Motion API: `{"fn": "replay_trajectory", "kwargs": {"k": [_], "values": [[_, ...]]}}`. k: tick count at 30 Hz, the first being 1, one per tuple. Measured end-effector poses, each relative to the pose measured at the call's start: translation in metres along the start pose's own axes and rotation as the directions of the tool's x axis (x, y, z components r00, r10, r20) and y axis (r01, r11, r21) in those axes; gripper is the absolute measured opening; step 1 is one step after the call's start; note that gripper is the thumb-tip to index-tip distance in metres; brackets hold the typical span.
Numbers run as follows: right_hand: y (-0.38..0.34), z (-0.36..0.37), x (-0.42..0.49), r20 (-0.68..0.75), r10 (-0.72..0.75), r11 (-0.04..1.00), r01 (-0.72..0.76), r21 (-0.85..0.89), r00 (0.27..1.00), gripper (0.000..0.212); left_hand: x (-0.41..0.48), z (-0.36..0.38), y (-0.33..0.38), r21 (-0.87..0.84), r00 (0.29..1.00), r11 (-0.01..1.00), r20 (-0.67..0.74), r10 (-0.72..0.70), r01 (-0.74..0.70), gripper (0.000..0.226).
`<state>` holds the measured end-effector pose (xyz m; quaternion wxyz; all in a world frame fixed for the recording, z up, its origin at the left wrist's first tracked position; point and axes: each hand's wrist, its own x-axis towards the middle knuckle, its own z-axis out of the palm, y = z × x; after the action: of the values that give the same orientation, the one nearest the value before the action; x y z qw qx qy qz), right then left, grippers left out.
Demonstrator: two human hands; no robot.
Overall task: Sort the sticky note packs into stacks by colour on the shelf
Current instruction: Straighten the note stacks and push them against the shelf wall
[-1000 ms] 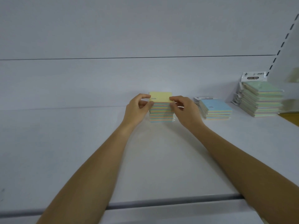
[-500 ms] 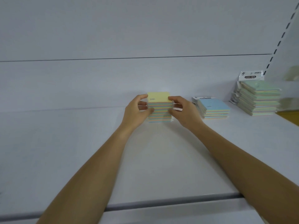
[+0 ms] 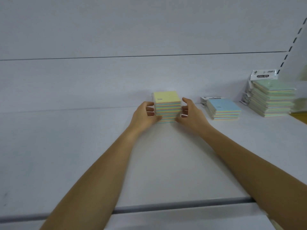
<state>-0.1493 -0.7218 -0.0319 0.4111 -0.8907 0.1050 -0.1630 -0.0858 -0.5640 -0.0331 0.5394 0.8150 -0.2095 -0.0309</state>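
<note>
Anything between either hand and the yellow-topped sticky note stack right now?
Nothing visible. The left hand and right hand flank the yellow-topped stack, fingers at its sides. The blue-topped stack and green-topped stack sit apart, off to the right.

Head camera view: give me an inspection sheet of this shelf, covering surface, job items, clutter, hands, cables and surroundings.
Surface: white shelf, flat, with a grey front edge.
Job's things: yellow-topped stack in the middle; blue-topped stack to its right, shorter; green-topped stack far right, packs unevenly aligned.
Clutter: nothing seen.
Grippers: left hand grips the yellow-topped stack's left side; right hand curls against its right side, uppermost digit lifted clear.
Cables: nothing seen.
Surroundings: white back panel; slotted upright at right.
</note>
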Motion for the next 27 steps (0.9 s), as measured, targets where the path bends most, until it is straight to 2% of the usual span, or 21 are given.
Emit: {"fn": "replay_trajectory", "kwargs": {"k": [3, 9, 15, 17, 19, 20, 23, 25, 27], "values": [[0.001, 0.003, -0.004, 0.033, 0.003, 0.998, -0.001, -0.067, 0.999, 0.070, -0.002, -0.001, -0.002, 0.030, 0.999, 1.000, 0.051, 0.005, -0.006, 0.065], [-0.001, 0.006, -0.007, -0.006, -0.022, 0.993, 0.021, -0.116, 1.000, 0.057, -0.002, 0.000, -0.001, 0.018, 0.999, 1.000, 0.032, 0.008, -0.009, 0.059], [-0.006, 0.004, -0.007, -0.032, -0.010, 0.998, 0.008, -0.063, 0.999, 0.068, 0.002, -0.006, -0.001, 0.080, 1.000, 0.997, 0.025, 0.004, -0.006, 0.072], [-0.011, -0.011, -0.005, -0.103, -0.033, 0.999, 0.029, -0.039, 0.994, 0.067, 0.002, -0.012, 0.005, 0.114, 0.987, 0.990, -0.126, 0.102, -0.088, 0.068], [-0.012, -0.036, 0.003, -0.168, -0.081, 0.996, 0.075, -0.042, 0.982, 0.060, -0.002, -0.012, 0.020, 0.149, 0.923, 0.959, -0.271, 0.274, -0.241, 0.056], [-0.011, -0.053, 0.007, -0.181, -0.103, 0.994, 0.094, -0.057, 0.978, 0.056, -0.004, -0.008, 0.031, 0.182, 0.889, 0.932, -0.288, 0.355, -0.313, 0.051], [0.007, -0.104, 0.014, -0.169, -0.136, 0.984, 0.113, -0.139, 0.976, 0.045, -0.008, 0.028, 0.067, 0.235, 0.865, 0.869, -0.161, 0.476, -0.435, 0.037], [0.030, -0.132, 0.015, -0.155, -0.109, 0.984, 0.085, -0.154, 0.982, 0.040, -0.003, 0.066, 0.086, 0.226, 0.909, 0.888, -0.026, 0.416, -0.400, 0.036], [0.054, -0.149, 0.012, -0.136, -0.072, 0.985, 0.049, -0.165, 0.988, 0.038, 0.006, 0.104, 0.096, 0.293, 0.957, 0.911, 0.082, 0.279, -0.291, 0.042]]}}
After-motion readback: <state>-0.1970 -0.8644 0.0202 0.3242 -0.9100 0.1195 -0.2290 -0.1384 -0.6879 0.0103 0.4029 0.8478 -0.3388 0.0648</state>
